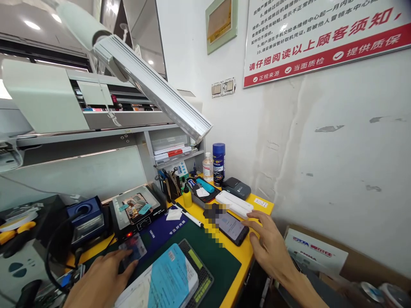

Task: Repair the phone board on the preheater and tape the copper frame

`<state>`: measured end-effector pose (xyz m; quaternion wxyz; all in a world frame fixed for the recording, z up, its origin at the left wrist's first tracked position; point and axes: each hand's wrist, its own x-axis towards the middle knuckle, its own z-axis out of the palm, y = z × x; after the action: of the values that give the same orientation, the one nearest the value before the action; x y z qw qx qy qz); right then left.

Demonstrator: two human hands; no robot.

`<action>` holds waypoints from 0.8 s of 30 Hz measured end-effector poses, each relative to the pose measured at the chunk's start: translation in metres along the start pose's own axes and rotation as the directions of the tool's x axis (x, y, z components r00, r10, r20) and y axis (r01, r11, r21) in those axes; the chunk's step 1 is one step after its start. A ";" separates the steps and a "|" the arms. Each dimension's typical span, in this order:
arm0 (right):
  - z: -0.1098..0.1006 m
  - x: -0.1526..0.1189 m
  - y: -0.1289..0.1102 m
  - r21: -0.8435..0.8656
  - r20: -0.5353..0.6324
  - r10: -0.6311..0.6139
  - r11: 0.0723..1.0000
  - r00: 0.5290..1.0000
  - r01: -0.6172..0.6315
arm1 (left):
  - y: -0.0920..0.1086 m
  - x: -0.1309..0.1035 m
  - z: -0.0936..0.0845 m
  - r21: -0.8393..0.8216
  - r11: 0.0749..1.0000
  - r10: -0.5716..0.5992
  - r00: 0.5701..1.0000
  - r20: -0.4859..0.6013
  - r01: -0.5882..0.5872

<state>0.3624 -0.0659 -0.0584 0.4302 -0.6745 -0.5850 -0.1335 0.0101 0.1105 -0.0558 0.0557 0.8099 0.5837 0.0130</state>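
Observation:
On the left, my left hand (102, 273) lies low over the mat with thumb and fingers apart. Its fingertips are at the edge of a small clear plastic packet (137, 247), whose contents I cannot make out. My right hand (269, 244) is open, fingers stretched out beside the right edge of a dark smartphone (231, 229). The phone lies face up with a lit pale screen, and part of that area is blurred out. Between my hands, a white and blue box (173, 273) rests on a dark patterned pad (201, 267).
A heating plate (138, 209) with a red light stands behind my left hand. Near the wall are a blue spray can (218, 164), a clear bottle (207, 167) and a long white case (234, 204). A lamp (154, 83) hangs overhead. The yellow table edge (239, 284) drops toward boxes.

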 end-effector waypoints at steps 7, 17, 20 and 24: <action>-0.001 -0.015 0.028 -0.139 0.294 0.034 0.990 0.955 0.008 | -0.013 0.006 0.010 -0.058 0.997 0.041 0.998 -0.045 -0.043; 0.003 -0.013 0.019 -0.144 0.251 0.023 0.990 0.968 0.014 | 0.005 -0.005 -0.007 0.000 1.000 0.005 1.000 0.005 -0.005; 0.002 -0.013 0.023 -0.121 0.213 0.041 0.993 0.976 -0.016 | 0.005 -0.005 -0.009 -0.015 1.000 0.013 1.000 0.013 -0.013; 0.002 -0.015 0.025 -0.114 0.269 0.020 0.993 0.963 0.011 | 0.003 -0.004 -0.007 -0.040 0.999 0.017 1.000 0.003 -0.016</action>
<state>0.3801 -0.0729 -0.0806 0.3075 -0.7114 -0.6278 -0.0730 0.0107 0.1067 -0.0480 0.0727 0.8135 0.5765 0.0238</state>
